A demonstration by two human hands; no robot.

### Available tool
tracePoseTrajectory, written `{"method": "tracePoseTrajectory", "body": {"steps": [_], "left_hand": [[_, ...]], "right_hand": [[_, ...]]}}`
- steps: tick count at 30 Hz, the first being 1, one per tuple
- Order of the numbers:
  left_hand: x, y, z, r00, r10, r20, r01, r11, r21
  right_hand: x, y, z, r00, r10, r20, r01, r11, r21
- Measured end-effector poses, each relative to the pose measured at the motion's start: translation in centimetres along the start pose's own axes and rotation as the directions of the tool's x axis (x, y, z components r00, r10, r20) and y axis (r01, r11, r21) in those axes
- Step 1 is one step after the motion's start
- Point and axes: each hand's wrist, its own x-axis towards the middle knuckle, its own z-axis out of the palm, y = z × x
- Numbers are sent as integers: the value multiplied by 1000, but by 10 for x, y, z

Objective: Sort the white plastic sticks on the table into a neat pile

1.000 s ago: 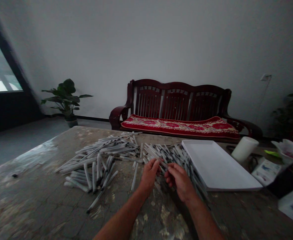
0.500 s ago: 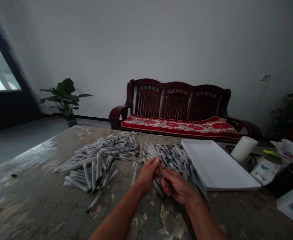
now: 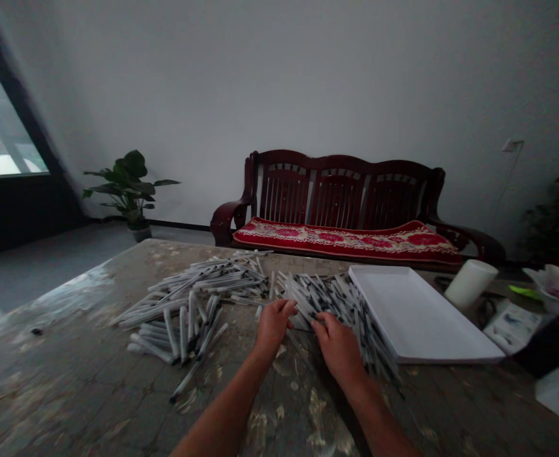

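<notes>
Both of my hands are over the table in front of a heap of pens, with fingers pinched. My left hand [image 3: 274,327] grips one end of a pen [image 3: 303,329], and my right hand [image 3: 340,349] has hold of the other end. Only a thin dark stretch of it shows between the hands; the fingers hide the rest. Just beyond them lies the heap of clear and grey pens with dark ends [image 3: 324,295]. To the left is another large pile of whitish pens [image 3: 203,282], with a smaller bunch [image 3: 184,336] at its near side.
A shallow white tray [image 3: 427,317] sits right of the pens. Past it are a white cylinder [image 3: 471,284], a printed box [image 3: 512,325] and a petal-edged bowl [image 3: 553,285]. A small black piece [image 3: 36,332] lies far left. Behind the table [image 3: 103,400] stands a wooden bench [image 3: 336,197].
My hands have drawn a little apart, and the right one has turned palm down. The pen between them now lies level, showing a thin dark stretch. The view has shifted slightly.
</notes>
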Motion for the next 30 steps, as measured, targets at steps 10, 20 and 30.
{"method": "tracePoseTrajectory", "body": {"steps": [10, 20, 30], "left_hand": [[24, 8, -67, 911, 314, -268, -63, 749, 660], [23, 0, -69, 981, 190, 30, -91, 319, 943], [20, 3, -69, 980, 193, -45, -19, 317, 948]], "right_hand": [[-30, -50, 13, 794, -546, 268, 574, 819, -30], [-19, -37, 29, 823, -438, 361, 505, 856, -114], [-6, -15, 28, 883, -447, 143, 468, 861, -200]]}}
